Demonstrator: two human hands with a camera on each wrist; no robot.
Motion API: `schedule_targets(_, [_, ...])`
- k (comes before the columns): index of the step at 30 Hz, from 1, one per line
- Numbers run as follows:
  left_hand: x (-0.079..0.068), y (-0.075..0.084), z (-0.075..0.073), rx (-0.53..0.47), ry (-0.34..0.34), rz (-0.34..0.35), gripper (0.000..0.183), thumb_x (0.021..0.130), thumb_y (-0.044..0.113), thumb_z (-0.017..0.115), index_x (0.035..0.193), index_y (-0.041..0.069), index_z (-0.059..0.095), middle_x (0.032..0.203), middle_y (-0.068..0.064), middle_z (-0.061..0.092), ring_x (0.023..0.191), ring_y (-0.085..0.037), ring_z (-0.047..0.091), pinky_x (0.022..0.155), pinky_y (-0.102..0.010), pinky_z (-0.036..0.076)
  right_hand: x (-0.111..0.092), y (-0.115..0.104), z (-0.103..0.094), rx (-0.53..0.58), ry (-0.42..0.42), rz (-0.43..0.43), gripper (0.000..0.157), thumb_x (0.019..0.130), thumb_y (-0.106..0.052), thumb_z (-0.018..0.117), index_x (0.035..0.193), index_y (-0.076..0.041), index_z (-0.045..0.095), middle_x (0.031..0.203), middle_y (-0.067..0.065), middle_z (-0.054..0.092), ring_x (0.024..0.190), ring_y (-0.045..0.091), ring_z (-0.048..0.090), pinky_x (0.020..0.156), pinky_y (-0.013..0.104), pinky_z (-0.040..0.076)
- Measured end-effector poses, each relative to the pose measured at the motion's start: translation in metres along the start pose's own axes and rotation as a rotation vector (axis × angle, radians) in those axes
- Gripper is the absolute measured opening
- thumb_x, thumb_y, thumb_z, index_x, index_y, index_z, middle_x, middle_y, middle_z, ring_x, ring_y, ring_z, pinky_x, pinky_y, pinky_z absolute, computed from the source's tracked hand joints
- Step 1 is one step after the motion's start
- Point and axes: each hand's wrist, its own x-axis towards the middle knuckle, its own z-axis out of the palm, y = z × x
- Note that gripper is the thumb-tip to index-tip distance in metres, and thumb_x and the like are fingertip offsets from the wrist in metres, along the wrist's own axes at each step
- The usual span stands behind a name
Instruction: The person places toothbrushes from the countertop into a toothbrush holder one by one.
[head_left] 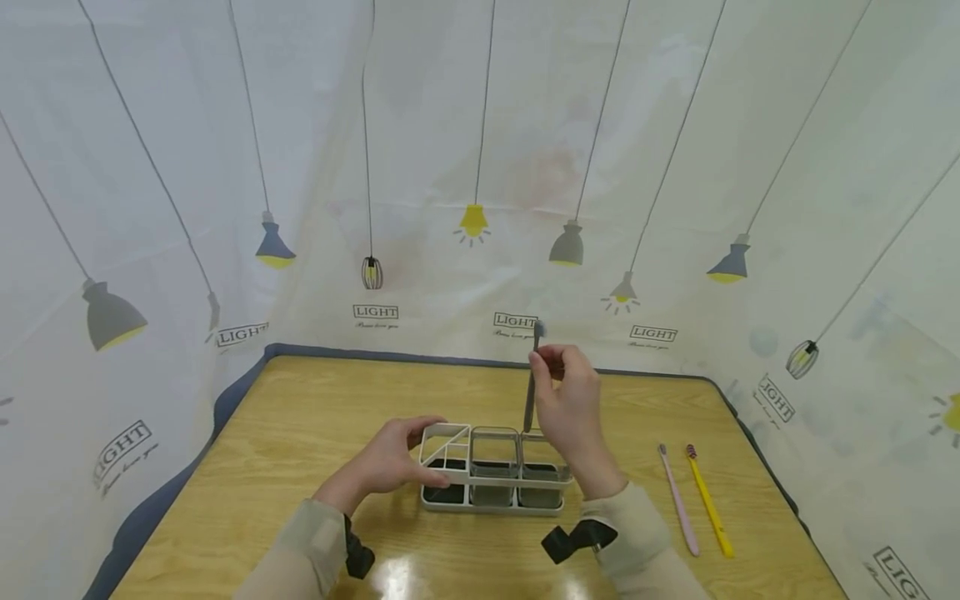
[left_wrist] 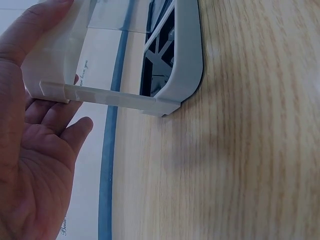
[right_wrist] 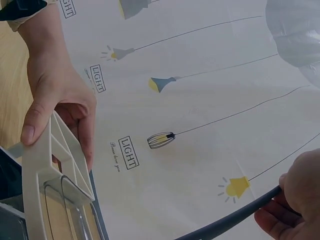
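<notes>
A white toothbrush holder stands on the wooden table, with a divided section at its left end and two clear cups in its other openings. My left hand grips that left end, thumb in front and fingers behind, as the left wrist view also shows. Above the back of the right-hand cup, my right hand pinches a dark grey toothbrush between thumb and fingers. Its bristle head points up and its handle end hangs near the cup's rim. In the right wrist view the toothbrush's head is hidden.
To the right of the holder, a pink toothbrush and a yellow toothbrush lie side by side on the table. A white curtain printed with lamps hangs around the table's back and sides.
</notes>
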Motion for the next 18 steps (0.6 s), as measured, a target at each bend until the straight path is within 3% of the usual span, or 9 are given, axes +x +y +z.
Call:
schedule_targets(11, [-0.001, 0.002, -0.001, 0.013, -0.002, -0.008, 0.095, 0.072, 0.04, 0.101, 0.153, 0.017, 0.056, 0.145, -0.003, 0.062, 0.144, -0.031, 0.05, 0.117, -0.052, 0.042, -0.003, -0.013, 0.02, 0.056, -0.029, 0.004, 0.01, 0.102, -0.002, 0.07, 0.108, 0.005, 0.066, 0.098, 0.013, 0.068, 0.087, 0.024, 0.067, 0.078, 0.036, 0.06])
schedule_targets(18, [0.0, 0.0, -0.001, -0.009, -0.015, 0.009, 0.098, 0.071, 0.04, 0.101, 0.154, 0.014, 0.055, 0.143, -0.009, 0.063, 0.141, -0.031, 0.053, 0.116, -0.053, 0.042, -0.008, -0.017, 0.032, 0.079, -0.03, -0.009, 0.008, 0.102, -0.002, 0.069, 0.107, 0.005, 0.066, 0.097, 0.013, 0.067, 0.085, 0.024, 0.066, 0.077, 0.036, 0.06])
